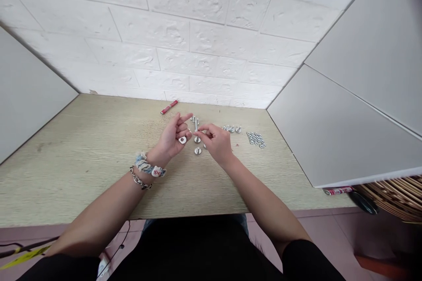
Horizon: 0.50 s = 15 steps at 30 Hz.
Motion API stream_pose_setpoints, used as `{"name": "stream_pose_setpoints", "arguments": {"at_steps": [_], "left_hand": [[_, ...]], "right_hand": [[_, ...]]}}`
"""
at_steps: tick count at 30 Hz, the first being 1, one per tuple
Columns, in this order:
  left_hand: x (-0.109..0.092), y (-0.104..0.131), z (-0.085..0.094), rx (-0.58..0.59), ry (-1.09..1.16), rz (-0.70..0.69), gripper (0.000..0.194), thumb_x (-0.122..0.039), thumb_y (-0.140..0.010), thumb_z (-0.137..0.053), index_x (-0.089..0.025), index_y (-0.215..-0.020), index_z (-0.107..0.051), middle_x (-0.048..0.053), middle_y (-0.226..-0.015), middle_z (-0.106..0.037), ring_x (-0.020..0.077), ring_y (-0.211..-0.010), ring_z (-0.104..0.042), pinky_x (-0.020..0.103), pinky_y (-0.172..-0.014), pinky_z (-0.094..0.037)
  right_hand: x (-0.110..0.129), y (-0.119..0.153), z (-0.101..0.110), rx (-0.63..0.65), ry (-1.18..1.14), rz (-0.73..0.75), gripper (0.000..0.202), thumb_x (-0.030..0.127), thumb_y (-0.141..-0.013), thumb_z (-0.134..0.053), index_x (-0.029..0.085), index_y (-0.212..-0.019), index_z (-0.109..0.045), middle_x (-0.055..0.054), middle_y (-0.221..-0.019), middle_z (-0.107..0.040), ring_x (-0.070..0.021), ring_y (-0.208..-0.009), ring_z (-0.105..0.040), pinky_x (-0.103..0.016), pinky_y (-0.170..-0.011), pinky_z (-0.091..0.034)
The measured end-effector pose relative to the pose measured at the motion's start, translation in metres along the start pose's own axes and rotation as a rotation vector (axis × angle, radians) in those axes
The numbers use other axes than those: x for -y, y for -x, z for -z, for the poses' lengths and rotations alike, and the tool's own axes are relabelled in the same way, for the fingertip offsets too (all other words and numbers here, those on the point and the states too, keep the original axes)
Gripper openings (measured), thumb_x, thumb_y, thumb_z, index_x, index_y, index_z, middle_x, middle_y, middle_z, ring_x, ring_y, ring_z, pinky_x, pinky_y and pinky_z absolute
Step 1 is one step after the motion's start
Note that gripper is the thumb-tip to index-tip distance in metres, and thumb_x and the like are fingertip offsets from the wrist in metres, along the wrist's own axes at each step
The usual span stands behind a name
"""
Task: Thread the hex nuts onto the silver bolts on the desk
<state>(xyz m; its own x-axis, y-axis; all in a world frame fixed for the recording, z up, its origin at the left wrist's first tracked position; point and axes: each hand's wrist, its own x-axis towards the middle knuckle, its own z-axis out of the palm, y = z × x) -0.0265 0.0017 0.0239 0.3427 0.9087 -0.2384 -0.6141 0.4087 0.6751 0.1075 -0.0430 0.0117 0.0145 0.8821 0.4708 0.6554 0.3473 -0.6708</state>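
My left hand [174,136] is turned palm up, its index finger stretched out and the other fingers curled. A flat metal washer [182,139] with a round hole is held at its curled fingers. My right hand [217,141] pinches a silver bolt [196,124] between thumb and index fingertip, close beside the left fingers. The bolt stands roughly upright in the pinch; its lower end is partly hidden by the fingertips. Just below the hands, a bolt with a washer [198,151] rests on the wooden table [108,162]. More such pieces lie around and behind the fingers, partly covered.
Several bolts with washers [232,129] sit in a row right of my hands. Farther right lies a cluster of small nuts [256,139]. A red marker-like stick [169,107] lies near the brick-pattern wall [204,61]. White panels [343,127] flank both sides; a wicker basket [392,197] stands at right.
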Motion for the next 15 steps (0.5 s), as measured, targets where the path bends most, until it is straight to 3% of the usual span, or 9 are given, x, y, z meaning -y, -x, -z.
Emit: {"name": "stream_pose_setpoints", "arguments": {"at_steps": [5,10,15], "left_hand": [[-0.005,-0.001,0.001,-0.039,-0.068,-0.159,0.032,-0.037,-0.086,-0.039,-0.014,-0.084,-0.062,-0.010,-0.041,-0.018,0.0030,-0.031,-0.015,0.016,-0.038,-0.035],[-0.002,0.004,-0.004,-0.022,-0.190,-0.214,0.034,-0.040,-0.085,-0.039,-0.016,-0.086,-0.062,-0.009,-0.042,-0.015,0.0041,-0.033,-0.016,0.019,-0.041,-0.037],[-0.003,0.010,-0.006,0.084,-0.368,-0.265,0.042,-0.047,-0.084,-0.038,-0.015,-0.090,-0.065,-0.008,-0.045,-0.019,0.0047,-0.035,-0.018,0.020,-0.038,-0.031]], "right_hand": [[0.005,0.004,-0.005,0.201,-0.202,-0.010,0.024,0.044,-0.072,-0.059,0.020,-0.075,-0.064,0.006,-0.048,-0.042,-0.0069,-0.048,-0.037,-0.020,-0.052,-0.032],[0.006,0.005,-0.008,0.278,-0.245,-0.025,0.020,0.040,-0.069,-0.063,0.020,-0.069,-0.064,0.008,-0.046,-0.039,-0.0060,-0.045,-0.034,-0.020,-0.050,-0.030],[0.007,0.004,-0.010,0.341,-0.375,-0.189,0.024,0.043,-0.066,-0.064,0.020,-0.071,-0.064,0.008,-0.045,-0.039,-0.0064,-0.044,-0.032,-0.021,-0.047,-0.028]]}}
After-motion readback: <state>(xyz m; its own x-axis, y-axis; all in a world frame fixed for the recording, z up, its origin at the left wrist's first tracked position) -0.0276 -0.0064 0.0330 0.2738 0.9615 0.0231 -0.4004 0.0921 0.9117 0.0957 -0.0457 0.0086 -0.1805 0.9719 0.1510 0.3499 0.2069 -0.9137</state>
